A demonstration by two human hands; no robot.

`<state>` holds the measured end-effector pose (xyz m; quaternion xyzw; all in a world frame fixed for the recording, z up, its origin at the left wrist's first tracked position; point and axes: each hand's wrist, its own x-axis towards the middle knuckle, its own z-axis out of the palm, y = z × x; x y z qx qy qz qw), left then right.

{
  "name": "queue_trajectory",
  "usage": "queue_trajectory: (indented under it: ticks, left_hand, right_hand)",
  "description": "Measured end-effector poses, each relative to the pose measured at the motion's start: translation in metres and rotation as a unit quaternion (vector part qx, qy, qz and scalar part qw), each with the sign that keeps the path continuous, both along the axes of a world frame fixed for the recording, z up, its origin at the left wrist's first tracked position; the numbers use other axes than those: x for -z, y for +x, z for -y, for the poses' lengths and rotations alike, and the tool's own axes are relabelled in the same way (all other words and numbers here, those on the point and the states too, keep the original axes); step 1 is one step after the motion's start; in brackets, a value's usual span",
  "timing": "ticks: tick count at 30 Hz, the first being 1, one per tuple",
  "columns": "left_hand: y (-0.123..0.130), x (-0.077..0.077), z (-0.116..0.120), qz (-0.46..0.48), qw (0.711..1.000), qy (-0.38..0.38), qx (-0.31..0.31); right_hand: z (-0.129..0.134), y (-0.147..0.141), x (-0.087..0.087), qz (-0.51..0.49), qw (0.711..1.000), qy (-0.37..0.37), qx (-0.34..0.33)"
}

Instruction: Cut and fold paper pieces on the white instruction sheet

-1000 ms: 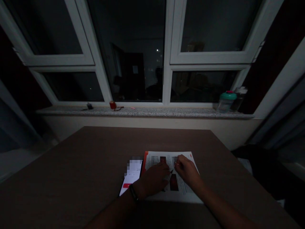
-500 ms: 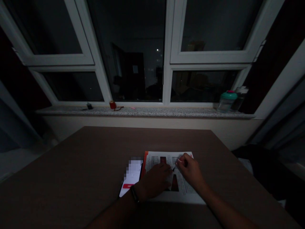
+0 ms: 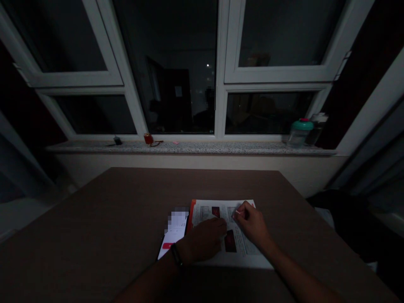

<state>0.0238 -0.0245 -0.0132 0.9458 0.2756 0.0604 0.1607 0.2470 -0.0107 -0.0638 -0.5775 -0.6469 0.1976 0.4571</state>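
A printed booklet or sheet (image 3: pixel 221 263) with an orange left edge and dark pictures lies on the table. My left hand (image 3: pixel 206 237), a dark band at its wrist, rests over the booklet's left middle. Its fingers are curled in, and what they hold, if anything, is hidden. Close to the upper right of the page is my right hand (image 3: pixel 254 223), thumb and forefinger pinched together. Something small and pale shows at those fingertips, too dim to name. Left of the booklet lies a lit phone (image 3: pixel 174 231), partly behind my left forearm.
The brown table (image 3: pixel 126 210) reaches toward a wall under a window. On the speckled sill (image 3: pixel 202 147) stand a small dark bottle (image 3: pixel 117 140), a red can-like item (image 3: pixel 148 138) and a teal-lidded bottle (image 3: pixel 299 132) beside a clear one. Dark cloth (image 3: pixel 341 227) lies right of the table.
My left hand's fingers have drawn in, and a pale pointed shape beside them no longer shows, baring more of the dark picture. My right hand stays pinched in nearly the same place.
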Motion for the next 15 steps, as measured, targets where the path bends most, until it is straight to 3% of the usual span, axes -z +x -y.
queue_trajectory:
  ticks: [15]
  left_hand:
    - [0.003, -0.0012, -0.003, -0.011, 1.0, 0.026, -0.001]
  right_hand:
    - [-0.0003, -0.0005, 0.0052, -0.002, 0.999, -0.02, -0.05]
